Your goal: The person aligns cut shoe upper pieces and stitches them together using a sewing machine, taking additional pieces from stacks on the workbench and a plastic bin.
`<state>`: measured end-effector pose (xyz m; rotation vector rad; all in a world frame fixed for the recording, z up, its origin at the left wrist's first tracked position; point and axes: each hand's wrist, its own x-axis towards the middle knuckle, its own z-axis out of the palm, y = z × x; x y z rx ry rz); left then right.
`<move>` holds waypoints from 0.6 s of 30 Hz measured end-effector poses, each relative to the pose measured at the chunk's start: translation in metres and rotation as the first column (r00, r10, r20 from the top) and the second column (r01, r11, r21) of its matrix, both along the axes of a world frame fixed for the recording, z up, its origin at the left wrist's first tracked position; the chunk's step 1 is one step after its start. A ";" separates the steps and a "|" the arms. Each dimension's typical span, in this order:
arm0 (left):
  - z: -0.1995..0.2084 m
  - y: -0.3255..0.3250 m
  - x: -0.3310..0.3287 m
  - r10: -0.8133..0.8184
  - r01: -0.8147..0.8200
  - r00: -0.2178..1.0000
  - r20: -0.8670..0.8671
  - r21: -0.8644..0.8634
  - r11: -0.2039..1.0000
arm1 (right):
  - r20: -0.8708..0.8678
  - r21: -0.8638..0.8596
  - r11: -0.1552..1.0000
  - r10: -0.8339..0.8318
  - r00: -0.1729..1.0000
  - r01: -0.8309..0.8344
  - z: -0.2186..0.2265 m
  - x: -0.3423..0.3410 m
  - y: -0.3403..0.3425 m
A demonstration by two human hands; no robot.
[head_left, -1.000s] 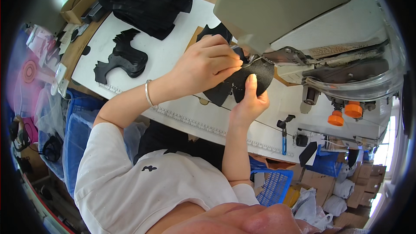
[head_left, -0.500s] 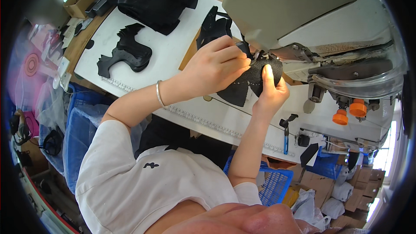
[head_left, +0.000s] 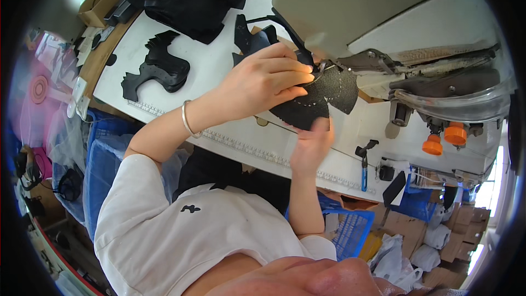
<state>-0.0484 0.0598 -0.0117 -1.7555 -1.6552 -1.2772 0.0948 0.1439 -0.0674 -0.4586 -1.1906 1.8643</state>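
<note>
A black textured sheet piece with rows of small pale dots lies spread at the stitching end of a large beige sewing machine. My left hand, with a bangle on its wrist, is closed in a pinch on the piece's left side, right by the needle area. At the near edge, my right hand grips the same piece between thumb and fingers; some of those fingers are blurred or hidden. More black curved parts show behind my left hand, and I cannot tell whether they join the piece.
A tall stack of black sheets and a smaller pile of cut black pieces lie on the white table. A ruler strip runs along its near edge. To the right are a blue-handled tool and orange knobs.
My right hand has moved down and left, from the piece's right part to its near edge. The sheet piece has turned and lies more spread. My left hand has shifted slightly left.
</note>
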 end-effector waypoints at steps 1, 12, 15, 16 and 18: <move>0.000 -0.001 0.000 0.005 -0.004 1.000 -0.015 0.012 1.000 | 0.099 -0.020 0.996 0.089 0.991 -0.087 0.018 -0.002 -0.017; -0.001 -0.001 -0.006 0.002 0.006 0.984 -0.178 0.047 0.999 | 0.053 0.141 0.981 0.124 0.991 -0.130 0.014 -0.016 -0.020; -0.003 -0.004 -0.005 0.005 0.004 0.989 -0.150 0.058 0.998 | 0.078 0.172 0.973 0.140 0.987 -0.151 0.010 -0.014 -0.019; -0.002 -0.005 -0.005 -0.006 0.013 0.989 -0.145 0.046 0.999 | 0.081 0.180 0.971 0.143 0.986 -0.156 0.011 -0.014 -0.020; -0.003 -0.005 -0.005 -0.010 0.016 0.990 -0.138 0.040 0.999 | 0.097 0.190 0.972 0.125 0.987 -0.141 0.011 -0.014 -0.020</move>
